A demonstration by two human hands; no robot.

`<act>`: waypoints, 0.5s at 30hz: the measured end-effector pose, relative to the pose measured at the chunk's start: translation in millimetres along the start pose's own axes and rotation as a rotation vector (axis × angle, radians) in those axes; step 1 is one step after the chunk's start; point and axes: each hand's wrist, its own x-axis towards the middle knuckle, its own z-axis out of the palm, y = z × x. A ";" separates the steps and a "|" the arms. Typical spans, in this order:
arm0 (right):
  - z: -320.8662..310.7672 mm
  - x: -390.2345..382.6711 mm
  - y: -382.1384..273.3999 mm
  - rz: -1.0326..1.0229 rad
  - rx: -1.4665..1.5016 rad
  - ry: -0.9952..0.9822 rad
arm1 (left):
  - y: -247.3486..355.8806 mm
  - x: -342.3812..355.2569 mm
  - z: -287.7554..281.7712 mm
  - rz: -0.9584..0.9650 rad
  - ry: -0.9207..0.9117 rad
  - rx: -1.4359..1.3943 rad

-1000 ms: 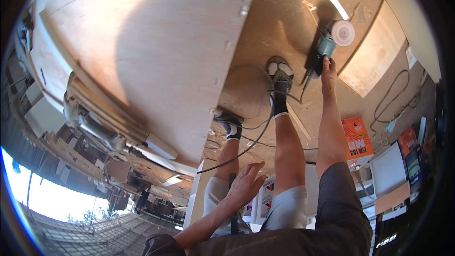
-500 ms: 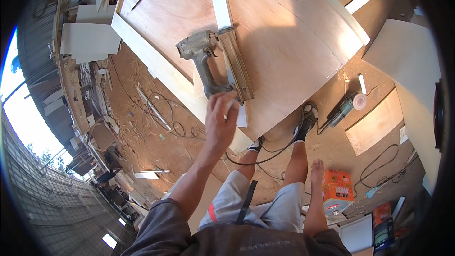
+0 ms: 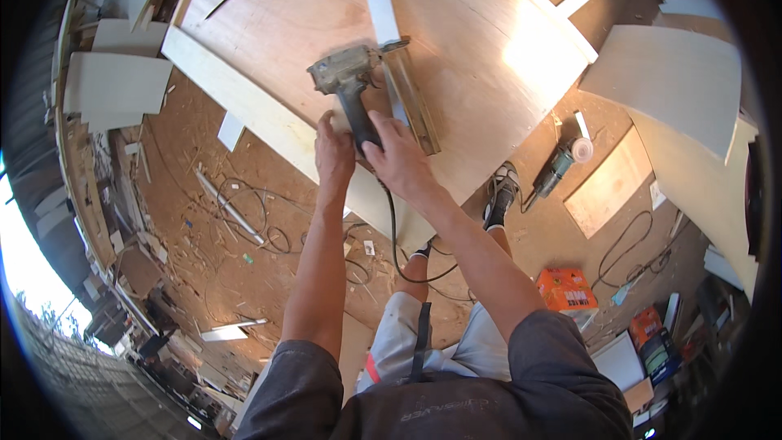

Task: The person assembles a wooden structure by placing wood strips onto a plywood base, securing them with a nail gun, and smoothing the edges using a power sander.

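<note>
A grey nail gun with a black handle and a long magazine lies over a large wooden panel. My right hand is closed round the lower end of the handle, beside the hose fitting. Just left of the handle, my left hand has its fingers bent at the panel's edge, by a small pale wood piece. Whether it grips that piece is hidden. A white strip runs along the panel and passes beneath the magazine.
A black air hose loops down from the gun past my legs. An angle grinder lies on the floor at right, near a curved board and an orange box. Offcuts and cables litter the left floor.
My right hand has come up from my side onto the nail gun's handle. My left hand has left the handle's base and moved to its left. The whole view has shifted slightly.
</note>
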 end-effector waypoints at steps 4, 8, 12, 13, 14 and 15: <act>44.6 40.4 -8.7 0.192 -0.249 -0.088 | -36.9 12.5 -4.1 0.151 -0.048 0.033; 22.6 31.8 8.9 0.209 -0.187 -0.044 | 9.3 1.5 1.9 -0.111 -0.278 -0.177; -31.3 7.9 -31.9 0.133 0.113 -0.092 | -17.9 -2.0 -4.8 0.019 -0.137 -0.378; -53.2 -6.4 -35.7 0.114 0.177 -0.062 | -20.3 -6.3 0.5 0.081 -0.109 -0.421; -73.6 -25.0 -38.6 0.095 0.251 -0.035 | -21.1 -11.6 -0.7 0.140 -0.079 -0.455; -95.5 -49.1 -41.6 0.157 0.345 -0.041 | -5.5 -31.9 4.1 0.193 -0.038 -0.384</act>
